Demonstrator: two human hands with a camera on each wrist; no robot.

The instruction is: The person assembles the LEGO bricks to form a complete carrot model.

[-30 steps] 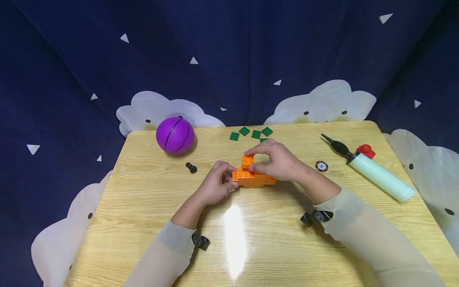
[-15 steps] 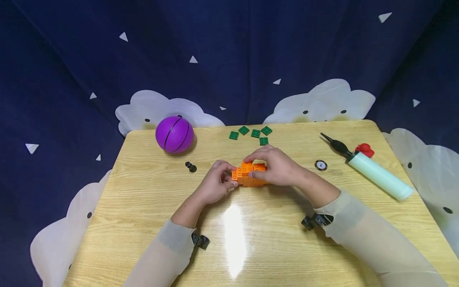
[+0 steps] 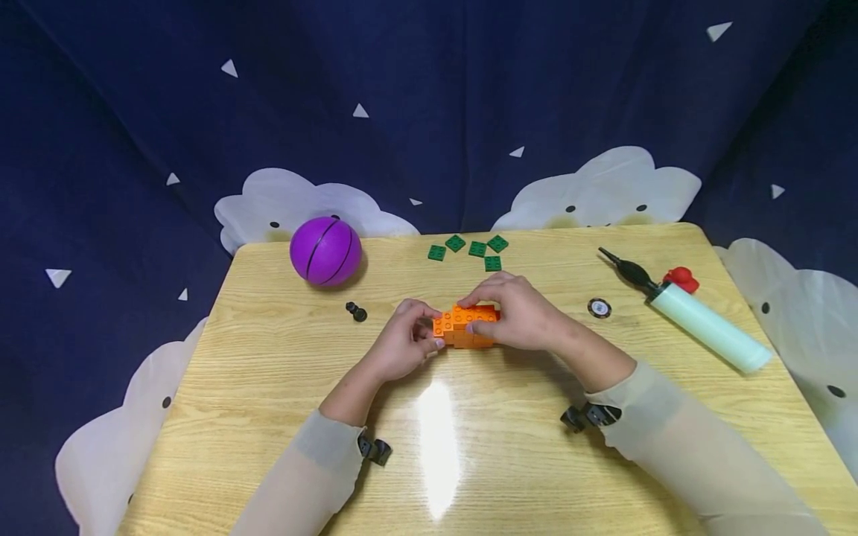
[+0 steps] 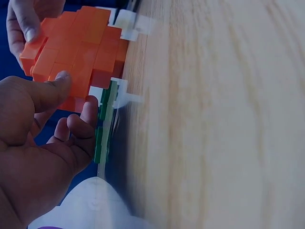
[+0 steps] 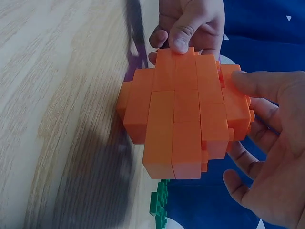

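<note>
A block of orange bricks [image 3: 462, 331] stands on the wooden table [image 3: 469, 447] at its middle. My left hand [image 3: 429, 333] pinches the block's left end between thumb and fingers. My right hand [image 3: 472, 316] grips the block's right part, its index finger curled over the top and its thumb on the near face. In the right wrist view the orange block [image 5: 186, 114] fills the middle, with my right thumb [image 5: 267, 86] on its edge. In the left wrist view my left thumb [image 4: 45, 93] presses the orange block [image 4: 81, 52].
A purple ball [image 3: 325, 251] sits at the back left, with a small black part [image 3: 357, 311] near it. Several green plates [image 3: 472, 249] lie behind the block. A round disc [image 3: 599, 307] and a pale green hand pump [image 3: 700, 320] lie to the right.
My right hand has brought an orange brick down from above the block onto its top and now holds it there. The left hand has kept its hold.
</note>
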